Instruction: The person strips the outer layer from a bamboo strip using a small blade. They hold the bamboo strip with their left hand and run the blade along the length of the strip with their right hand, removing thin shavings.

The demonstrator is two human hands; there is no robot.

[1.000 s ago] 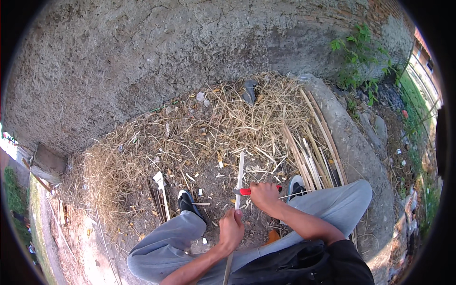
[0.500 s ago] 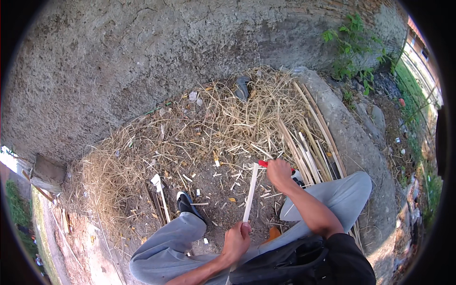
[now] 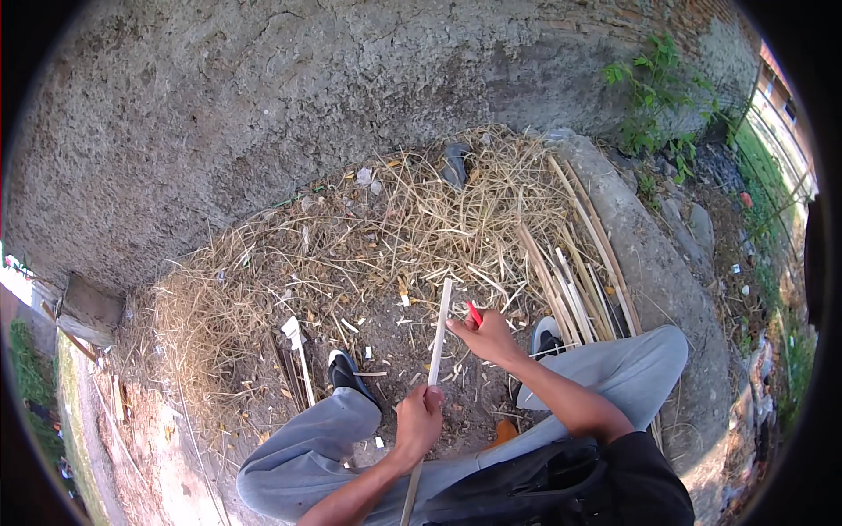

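My left hand is closed around a long, flat, pale wooden strip. The strip slants up and away from me, and its lower end runs back past my wrist toward my lap. Close to the strip's right side is my right hand, its fingers wrapped around a slim red tool. Only a short red part shows above the fist; I cannot make out a blade or what kind of tool it is. The right thumb is beside the strip, and whether it touches is unclear.
Dry straw and shavings cover the ground up to a rough wall. Long wooden strips lie at right along a concrete ledge. A pale stick with a white head is by my left shoe. A dark shoe-like object rests in the straw.
My right hand has moved left and slightly down toward the strip, with the red tool now pointing upward. The left hand and strip have shifted up and left.
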